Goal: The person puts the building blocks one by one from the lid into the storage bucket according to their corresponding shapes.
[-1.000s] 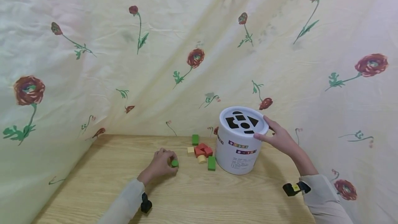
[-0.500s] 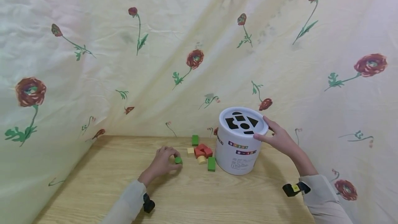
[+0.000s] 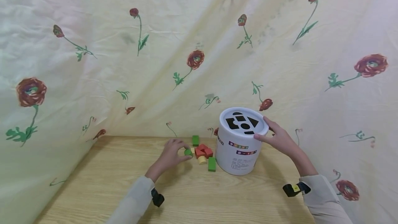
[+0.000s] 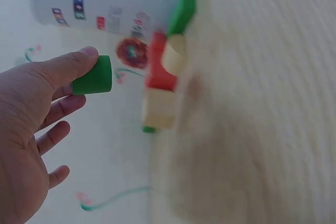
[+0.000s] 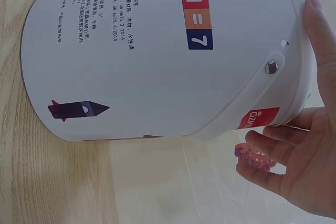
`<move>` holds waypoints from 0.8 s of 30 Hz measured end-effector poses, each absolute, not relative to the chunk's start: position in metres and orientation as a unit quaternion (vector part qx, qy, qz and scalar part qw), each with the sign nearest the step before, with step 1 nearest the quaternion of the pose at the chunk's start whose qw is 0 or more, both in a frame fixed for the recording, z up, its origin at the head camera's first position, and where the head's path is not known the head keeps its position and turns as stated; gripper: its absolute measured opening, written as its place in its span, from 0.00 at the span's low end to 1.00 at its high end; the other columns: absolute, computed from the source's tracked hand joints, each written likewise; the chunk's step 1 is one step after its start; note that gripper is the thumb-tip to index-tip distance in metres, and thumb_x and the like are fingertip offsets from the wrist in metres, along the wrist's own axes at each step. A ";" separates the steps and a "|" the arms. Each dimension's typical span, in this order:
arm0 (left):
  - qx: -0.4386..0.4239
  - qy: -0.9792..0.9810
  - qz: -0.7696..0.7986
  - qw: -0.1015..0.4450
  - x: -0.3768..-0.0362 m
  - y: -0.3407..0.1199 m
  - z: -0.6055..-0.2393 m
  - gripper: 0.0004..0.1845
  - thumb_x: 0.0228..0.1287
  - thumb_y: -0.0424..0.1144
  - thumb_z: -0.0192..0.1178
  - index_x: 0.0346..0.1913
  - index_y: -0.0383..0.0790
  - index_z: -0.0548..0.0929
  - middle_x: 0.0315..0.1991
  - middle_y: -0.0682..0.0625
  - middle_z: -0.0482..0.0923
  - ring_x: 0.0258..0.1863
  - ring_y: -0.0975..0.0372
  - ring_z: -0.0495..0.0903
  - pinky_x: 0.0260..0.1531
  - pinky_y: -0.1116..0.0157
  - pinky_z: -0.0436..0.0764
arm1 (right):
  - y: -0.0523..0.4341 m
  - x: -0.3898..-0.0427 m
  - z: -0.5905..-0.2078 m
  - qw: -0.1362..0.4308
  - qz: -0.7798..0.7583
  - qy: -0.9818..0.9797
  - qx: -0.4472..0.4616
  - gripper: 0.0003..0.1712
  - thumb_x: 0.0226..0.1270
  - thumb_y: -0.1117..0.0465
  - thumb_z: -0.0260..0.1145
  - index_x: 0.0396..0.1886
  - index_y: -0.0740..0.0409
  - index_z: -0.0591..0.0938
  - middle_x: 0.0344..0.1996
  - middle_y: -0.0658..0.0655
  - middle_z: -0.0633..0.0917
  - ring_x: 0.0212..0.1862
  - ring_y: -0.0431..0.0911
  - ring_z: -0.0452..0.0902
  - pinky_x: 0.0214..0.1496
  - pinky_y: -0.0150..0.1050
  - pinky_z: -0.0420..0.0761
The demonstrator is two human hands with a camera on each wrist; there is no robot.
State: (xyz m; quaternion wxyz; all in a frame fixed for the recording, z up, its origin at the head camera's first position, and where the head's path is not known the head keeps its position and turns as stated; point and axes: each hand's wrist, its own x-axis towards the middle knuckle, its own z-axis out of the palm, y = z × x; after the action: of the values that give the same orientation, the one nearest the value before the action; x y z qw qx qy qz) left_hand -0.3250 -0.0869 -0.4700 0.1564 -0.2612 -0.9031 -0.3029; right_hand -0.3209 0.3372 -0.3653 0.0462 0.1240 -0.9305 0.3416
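My left hand (image 3: 171,155) pinches a green cylinder block (image 4: 95,77) between thumb and fingertips, raised above the table in the left wrist view. In the head view the cylinder overlaps a cream cube (image 4: 158,108). On the right stands a white bucket (image 3: 224,155), upright, with shaped holes cut in its lid (image 3: 248,112). My right hand (image 3: 280,141) grips the lid's rim, thumb on the near side and fingers round the far right. The right wrist view shows the bucket's printed side and white handle (image 5: 247,90) close up.
Left of the bucket lie several red blocks (image 3: 203,150) in a cluster, with a cream cylinder (image 3: 202,160) before them. One green block (image 3: 195,140) is behind and another green block (image 3: 211,164) in front. A flowered cloth (image 3: 155,78) hangs behind the wooden table (image 3: 192,196).
My left hand has moved right and a little away from me with the green cylinder, up to the block cluster. The right hand and bucket have stayed in place.
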 end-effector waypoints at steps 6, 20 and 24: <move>-0.279 -0.893 -0.294 0.195 -0.331 -0.066 -0.444 0.17 0.58 0.49 0.74 0.46 0.46 0.86 0.50 0.49 0.84 0.51 0.55 0.73 0.54 0.50 0.72 | 0.339 -0.321 -0.366 0.048 0.341 -0.931 0.124 0.63 0.65 0.37 0.70 0.83 0.59 0.44 0.78 0.73 0.57 0.76 0.72 0.54 0.68 0.74 0.61; -0.299 -0.868 -0.328 0.223 -0.335 -0.006 -0.370 0.20 0.65 0.51 0.69 0.54 0.45 0.85 0.54 0.51 0.82 0.59 0.55 0.71 0.64 0.49 0.68 | 0.337 -0.321 -0.366 0.047 0.345 -0.929 0.128 0.63 0.65 0.37 0.70 0.83 0.58 0.44 0.78 0.72 0.56 0.76 0.71 0.54 0.68 0.74 0.61; -0.300 -0.864 -0.336 0.226 -0.336 0.013 -0.359 0.20 0.65 0.51 0.69 0.55 0.45 0.84 0.56 0.51 0.82 0.61 0.55 0.70 0.66 0.49 0.67 | 0.337 -0.321 -0.366 0.047 0.348 -0.928 0.128 0.63 0.65 0.37 0.70 0.83 0.59 0.44 0.79 0.72 0.56 0.76 0.71 0.54 0.68 0.74 0.62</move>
State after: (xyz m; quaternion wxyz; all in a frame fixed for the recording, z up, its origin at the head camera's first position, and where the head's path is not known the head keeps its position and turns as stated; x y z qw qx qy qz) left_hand -0.3361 0.0130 -0.3587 0.2260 -0.2996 -0.8638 -0.3362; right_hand -0.3206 0.3373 -0.3663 0.0474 0.1276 -0.9276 0.3479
